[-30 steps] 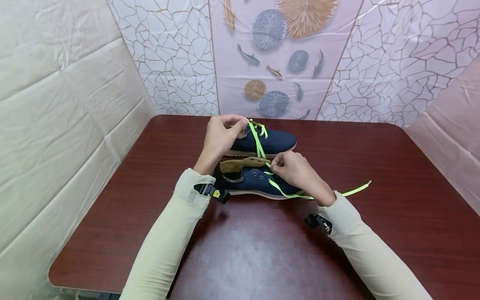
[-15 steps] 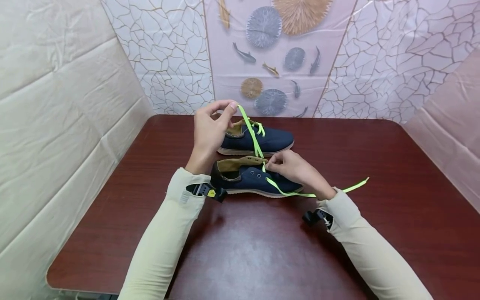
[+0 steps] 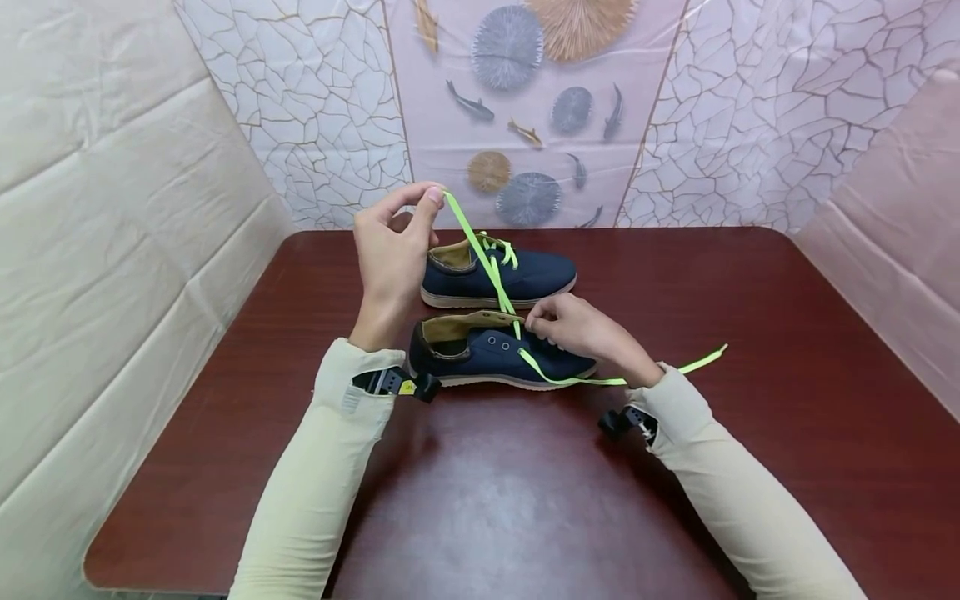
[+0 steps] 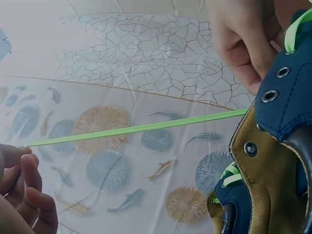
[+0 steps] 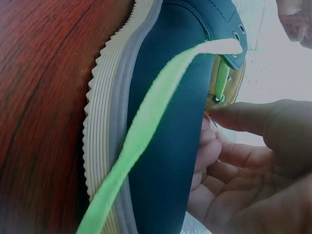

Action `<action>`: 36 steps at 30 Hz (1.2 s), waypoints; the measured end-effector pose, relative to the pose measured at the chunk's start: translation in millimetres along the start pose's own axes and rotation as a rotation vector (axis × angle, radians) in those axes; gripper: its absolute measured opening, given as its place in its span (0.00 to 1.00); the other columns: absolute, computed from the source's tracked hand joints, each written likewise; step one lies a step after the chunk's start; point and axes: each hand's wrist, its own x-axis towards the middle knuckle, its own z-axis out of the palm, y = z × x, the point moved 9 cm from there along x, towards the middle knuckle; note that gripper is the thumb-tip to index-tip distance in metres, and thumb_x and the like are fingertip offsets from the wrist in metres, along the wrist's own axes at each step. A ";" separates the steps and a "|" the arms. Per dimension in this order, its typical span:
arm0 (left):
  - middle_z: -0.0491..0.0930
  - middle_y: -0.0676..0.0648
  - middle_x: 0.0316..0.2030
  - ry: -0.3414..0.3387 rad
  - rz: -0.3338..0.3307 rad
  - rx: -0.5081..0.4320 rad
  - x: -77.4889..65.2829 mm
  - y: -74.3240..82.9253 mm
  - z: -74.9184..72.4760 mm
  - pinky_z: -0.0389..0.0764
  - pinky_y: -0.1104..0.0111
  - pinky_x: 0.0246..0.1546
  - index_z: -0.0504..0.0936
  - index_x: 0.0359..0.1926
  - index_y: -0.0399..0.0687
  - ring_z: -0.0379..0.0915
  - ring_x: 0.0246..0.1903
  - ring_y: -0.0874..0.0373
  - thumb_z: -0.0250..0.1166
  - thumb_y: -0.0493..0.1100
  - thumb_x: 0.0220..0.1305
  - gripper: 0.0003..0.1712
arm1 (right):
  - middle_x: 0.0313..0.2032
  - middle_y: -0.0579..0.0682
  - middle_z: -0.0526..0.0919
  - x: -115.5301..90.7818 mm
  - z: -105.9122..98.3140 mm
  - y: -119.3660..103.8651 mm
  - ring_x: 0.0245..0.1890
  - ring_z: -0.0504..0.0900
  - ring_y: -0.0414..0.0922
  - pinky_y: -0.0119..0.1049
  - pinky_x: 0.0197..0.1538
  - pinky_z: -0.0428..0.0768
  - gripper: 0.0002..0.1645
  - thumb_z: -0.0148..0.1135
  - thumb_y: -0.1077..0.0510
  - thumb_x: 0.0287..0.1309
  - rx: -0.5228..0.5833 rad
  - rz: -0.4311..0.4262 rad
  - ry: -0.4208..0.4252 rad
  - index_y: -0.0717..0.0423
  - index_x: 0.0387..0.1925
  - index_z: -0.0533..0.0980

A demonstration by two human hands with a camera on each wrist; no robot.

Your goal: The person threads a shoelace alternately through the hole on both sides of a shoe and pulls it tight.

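Observation:
Pinched between thumb and finger, one end of a neon-green shoelace is held up by my left hand. The lace runs taut to the eyelet flap of the nearer navy shoe, as the left wrist view also shows. My right hand is at the front of that shoe's opening. In the right wrist view its thumb and fingers grip the tan-lined flap beside an eyelet. The lace's other half leaves a near-side eyelet and trails across the toe. Several eyelets nearer the heel have no lace through them.
A second navy shoe, its green lace tied in a bow, stands just behind the first, toe to the right. Both are on a dark red-brown table. A patterned cloth wall rises behind it.
My left hand has moved up and left, drawing a longer stretch of lace through the flap. My right hand stays at the flap. The head view has shifted slightly.

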 end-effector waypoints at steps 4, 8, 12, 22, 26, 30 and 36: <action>0.88 0.47 0.36 0.018 0.036 0.002 -0.8 0.1 -6.5 0.68 0.68 0.19 0.93 0.44 0.45 0.74 0.18 0.53 0.71 0.44 0.73 0.09 | 0.30 0.49 0.80 3.0 1.8 -2.8 0.27 0.76 0.43 0.35 0.36 0.77 0.13 0.56 0.58 0.79 0.042 0.017 -0.004 0.60 0.43 0.84; 0.85 0.48 0.27 -0.037 0.041 0.015 -1.7 -2.9 -4.5 0.69 0.68 0.20 0.93 0.43 0.44 0.74 0.17 0.53 0.71 0.44 0.72 0.09 | 0.26 0.47 0.75 2.5 -3.2 -7.6 0.28 0.74 0.44 0.38 0.39 0.74 0.18 0.56 0.55 0.79 0.068 0.004 0.049 0.59 0.30 0.80; 0.79 0.46 0.18 -0.130 0.041 0.048 -3.5 -4.2 3.0 0.68 0.68 0.20 0.92 0.43 0.44 0.73 0.17 0.54 0.72 0.44 0.72 0.09 | 0.29 0.49 0.77 -2.8 -13.3 -17.3 0.38 0.78 0.46 0.40 0.48 0.76 0.21 0.54 0.53 0.80 0.132 -0.038 0.138 0.60 0.31 0.82; 0.83 0.48 0.24 -0.234 0.087 0.046 -7.2 2.0 24.5 0.68 0.67 0.19 0.92 0.43 0.44 0.72 0.17 0.52 0.71 0.44 0.72 0.08 | 0.32 0.52 0.82 -18.6 -29.8 -25.0 0.33 0.76 0.46 0.40 0.41 0.75 0.13 0.61 0.52 0.77 0.203 -0.061 0.296 0.56 0.43 0.85; 0.78 0.47 0.19 -0.210 0.099 0.042 -8.7 8.8 22.0 0.65 0.67 0.18 0.92 0.45 0.44 0.70 0.16 0.52 0.71 0.44 0.72 0.08 | 0.39 0.51 0.89 -9.0 -17.6 -15.0 0.41 0.83 0.46 0.41 0.48 0.78 0.10 0.67 0.53 0.73 0.105 -0.080 0.273 0.54 0.45 0.87; 0.80 0.49 0.21 -0.208 0.108 0.060 -10.1 16.3 22.5 0.65 0.68 0.19 0.92 0.44 0.45 0.71 0.17 0.54 0.72 0.43 0.71 0.07 | 0.38 0.48 0.91 -2.5 -11.4 -15.6 0.39 0.84 0.45 0.40 0.47 0.77 0.06 0.70 0.55 0.71 0.082 -0.143 0.294 0.53 0.41 0.88; 0.81 0.47 0.23 -0.204 0.136 0.071 -12.9 33.4 23.9 0.64 0.69 0.20 0.92 0.43 0.42 0.70 0.17 0.53 0.71 0.39 0.71 0.06 | 0.32 0.48 0.90 -3.6 -21.0 -24.5 0.29 0.85 0.44 0.35 0.38 0.78 0.04 0.69 0.61 0.70 0.086 -0.205 0.426 0.55 0.39 0.87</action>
